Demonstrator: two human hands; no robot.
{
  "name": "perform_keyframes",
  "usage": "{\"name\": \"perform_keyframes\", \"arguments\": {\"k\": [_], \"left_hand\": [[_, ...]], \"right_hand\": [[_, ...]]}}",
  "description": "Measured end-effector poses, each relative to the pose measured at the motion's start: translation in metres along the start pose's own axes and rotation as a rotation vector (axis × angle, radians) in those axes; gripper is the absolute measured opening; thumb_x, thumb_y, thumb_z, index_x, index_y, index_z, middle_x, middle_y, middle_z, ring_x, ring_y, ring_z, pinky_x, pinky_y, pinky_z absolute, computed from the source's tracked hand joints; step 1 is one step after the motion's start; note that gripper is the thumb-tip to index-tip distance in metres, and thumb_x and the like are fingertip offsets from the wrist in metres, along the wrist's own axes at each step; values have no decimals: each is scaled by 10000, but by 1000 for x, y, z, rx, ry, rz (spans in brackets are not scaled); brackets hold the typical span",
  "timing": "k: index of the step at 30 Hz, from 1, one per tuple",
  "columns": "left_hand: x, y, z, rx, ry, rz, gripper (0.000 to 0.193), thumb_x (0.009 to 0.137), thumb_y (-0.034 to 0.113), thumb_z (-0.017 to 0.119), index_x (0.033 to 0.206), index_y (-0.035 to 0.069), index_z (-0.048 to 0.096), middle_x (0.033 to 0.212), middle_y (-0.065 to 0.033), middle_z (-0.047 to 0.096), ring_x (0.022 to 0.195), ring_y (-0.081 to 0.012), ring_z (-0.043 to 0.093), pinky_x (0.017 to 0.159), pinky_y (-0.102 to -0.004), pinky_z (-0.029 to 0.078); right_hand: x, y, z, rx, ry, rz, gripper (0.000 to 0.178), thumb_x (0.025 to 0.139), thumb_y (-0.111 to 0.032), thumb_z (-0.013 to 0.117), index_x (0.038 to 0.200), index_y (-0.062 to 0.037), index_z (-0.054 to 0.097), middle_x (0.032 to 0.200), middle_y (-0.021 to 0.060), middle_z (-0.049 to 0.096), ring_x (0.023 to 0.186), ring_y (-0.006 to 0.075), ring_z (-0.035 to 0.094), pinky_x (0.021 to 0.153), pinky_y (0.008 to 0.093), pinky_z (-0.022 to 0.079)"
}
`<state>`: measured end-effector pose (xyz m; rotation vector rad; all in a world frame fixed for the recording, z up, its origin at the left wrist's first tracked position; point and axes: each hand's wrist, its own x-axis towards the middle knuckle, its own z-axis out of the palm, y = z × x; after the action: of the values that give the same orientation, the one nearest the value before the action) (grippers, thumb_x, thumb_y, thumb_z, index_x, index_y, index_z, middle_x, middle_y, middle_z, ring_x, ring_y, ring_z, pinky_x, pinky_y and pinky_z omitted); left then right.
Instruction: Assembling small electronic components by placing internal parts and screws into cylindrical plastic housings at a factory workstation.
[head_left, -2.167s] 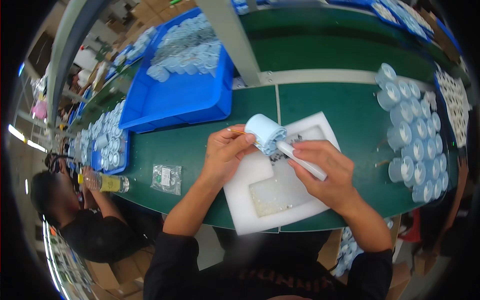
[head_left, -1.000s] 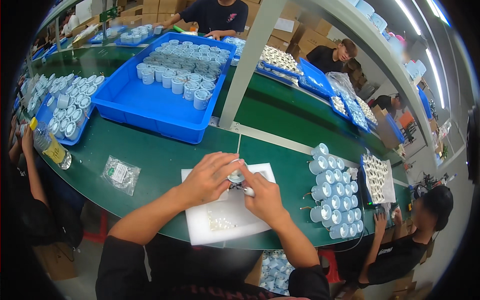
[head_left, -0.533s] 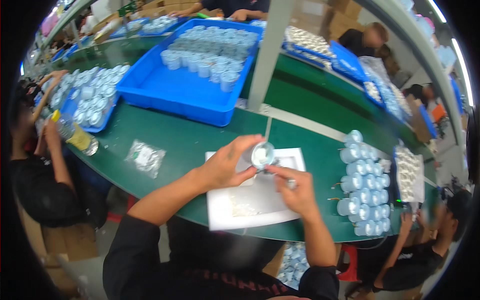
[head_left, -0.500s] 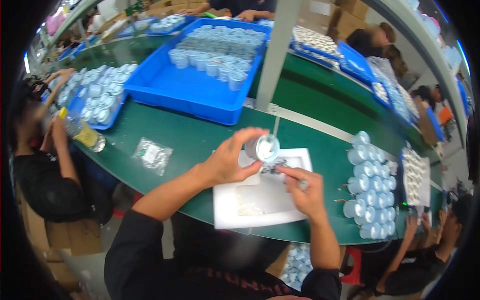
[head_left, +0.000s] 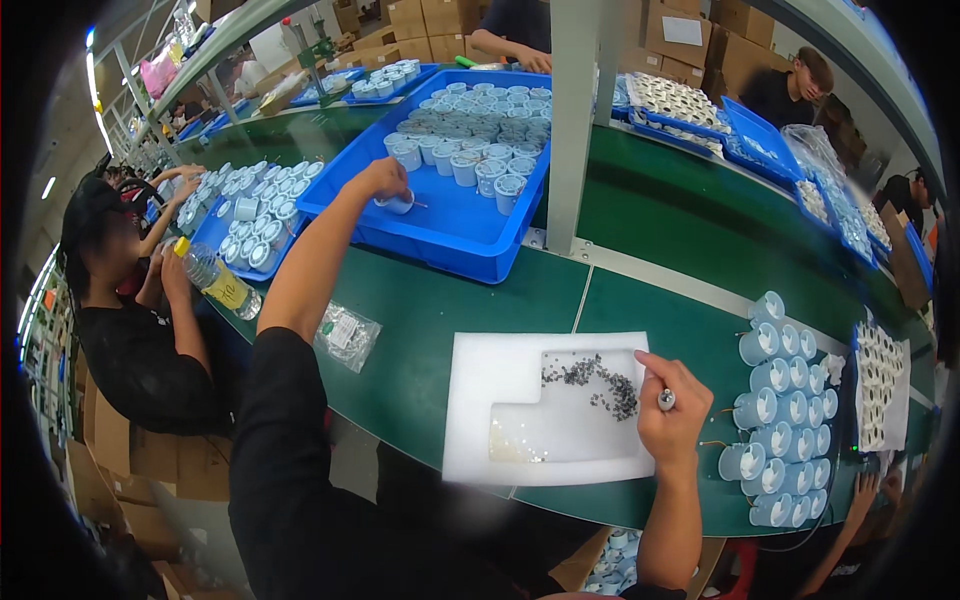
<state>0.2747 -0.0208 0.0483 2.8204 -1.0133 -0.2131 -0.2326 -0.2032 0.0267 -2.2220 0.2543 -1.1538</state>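
Observation:
My left hand [head_left: 385, 180] reaches far forward into the large blue tray [head_left: 400, 250]. Its fingers are closed on the top of a light-blue cup [head_left: 397, 204] near the tray's left wall, beside rows of similar cups [head_left: 470, 160]. At the right edge of a white foam tray [head_left: 475, 375], my right hand [head_left: 675, 410] grips a slim pen-like tool [head_left: 667, 399] with a round metal end; its exact kind I cannot make out. Small black parts [head_left: 620, 395] lie scattered in the foam recess, and tiny pale pieces [head_left: 515, 440] gather in its lower left corner.
Stacked light-blue cups [head_left: 785, 420] stand at the right. A clear bag [head_left: 346, 335] and a bottle [head_left: 220, 280] lie to the left, near another cup-filled tray [head_left: 245, 235]. A metal post [head_left: 572, 130] rises behind the foam tray. Co-workers sit on both sides.
My left hand has carried the cup from above the foam tray forward and left into the blue tray. My right hand has shifted to the foam tray's right edge, still gripping the tool.

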Motion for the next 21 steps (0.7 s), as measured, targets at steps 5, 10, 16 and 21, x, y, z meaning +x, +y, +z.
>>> {"name": "perform_keyframes", "arguments": {"k": [5,10,16,21], "left_hand": [[-1,-14,10,287,244,-246,720,647,480,792,1143,20,548,1134,-243,570,941,-400,629,791,-452,529],[-6,-13,-1,238,612,-379,690,769,549,662,1125,-27,530,1097,-252,582,886,-390,652,722,-440,548],[15,-36,2,-445,169,-510,432,829,350,640,906,-74,611,799,-242,651,587,-326,669,488,-445,551],[19,2,5,-318,232,-331,334,818,259,624,858,-72,622,739,-223,645,627,-332,677,499,-455,550]], "right_hand": [[2,5,0,-24,-11,3,295,690,98,547,924,-21,682,624,87,550,492,170,500,459,274,388],[1,7,0,-77,-36,-18,294,688,96,547,922,-21,680,619,88,542,487,178,495,457,278,387],[0,9,-1,-101,-13,0,289,698,90,541,917,-30,685,609,90,532,484,185,495,464,287,393],[-1,38,-34,-370,158,245,283,809,48,526,1060,-6,643,792,129,579,711,265,579,645,342,468]]}}
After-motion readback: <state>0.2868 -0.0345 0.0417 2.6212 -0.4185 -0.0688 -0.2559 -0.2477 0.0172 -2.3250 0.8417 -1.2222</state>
